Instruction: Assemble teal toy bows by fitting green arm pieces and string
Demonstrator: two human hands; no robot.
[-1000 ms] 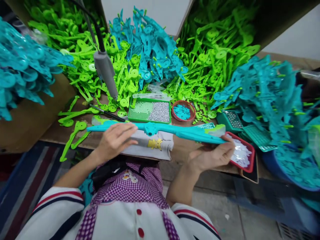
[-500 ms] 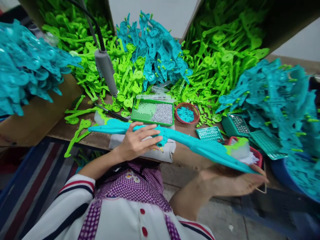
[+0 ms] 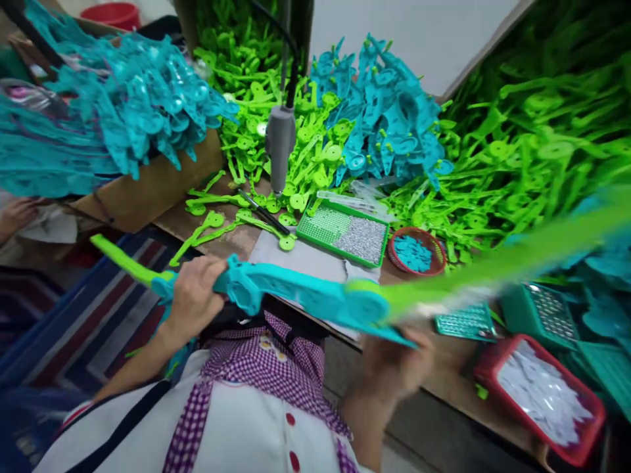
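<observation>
A long blue plastic part point(image 3: 300, 287) with a lime-green arm point(image 3: 473, 263) swung out at its right end is held up across my lap. Another green arm point(image 3: 121, 259) sticks out at the left end. My left hand point(image 3: 194, 295) is closed round the blue part left of its middle. My right hand point(image 3: 399, 368), partly blurred, grips the pointed right end from below. Behind the part, on the bench, lies a green tray point(image 3: 340, 257) of small metal pieces. A grey electric screwdriver point(image 3: 280, 148) hangs on a cord above loose green arms.
Heaps of green arms point(image 3: 532, 151) and blue parts point(image 3: 389, 118) fill the back. A red basket point(image 3: 418, 269) holds small blue pieces; a red bin point(image 3: 591, 437) holds white pieces. At left stands a carton point(image 3: 167, 177) under blue parts. Another person's hand point(image 3: 17, 213) shows at far left.
The view has turned right and the blue part has shifted left. My left hand moved left along with it, and both green arms now stick out from its ends.
</observation>
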